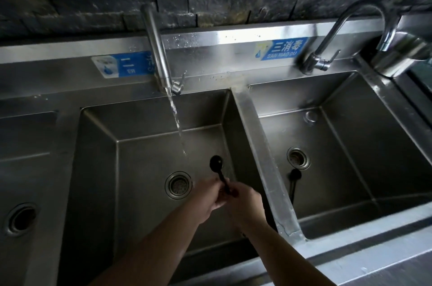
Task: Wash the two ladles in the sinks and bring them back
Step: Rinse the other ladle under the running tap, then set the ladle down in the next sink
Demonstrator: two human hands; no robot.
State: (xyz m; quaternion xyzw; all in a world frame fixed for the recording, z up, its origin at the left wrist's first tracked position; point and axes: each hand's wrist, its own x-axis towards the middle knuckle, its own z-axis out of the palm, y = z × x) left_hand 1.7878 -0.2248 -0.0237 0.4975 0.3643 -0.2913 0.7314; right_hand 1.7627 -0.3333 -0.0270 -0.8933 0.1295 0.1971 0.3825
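While water streams from the steel tap (156, 47), both hands, left hand (205, 199) and right hand (245, 201), grasp a small black plastic ladle (218, 170) over the middle steel sink (140, 150).

ladle (218, 170) handle hidden by hands — left sink (28, 145) cropped

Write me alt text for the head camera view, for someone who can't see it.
Two bare hands, left hand and right hand, hold a black ladle over the middle sink, just below water running from its faucet. A second black ladle lies in the right sink near its drain.
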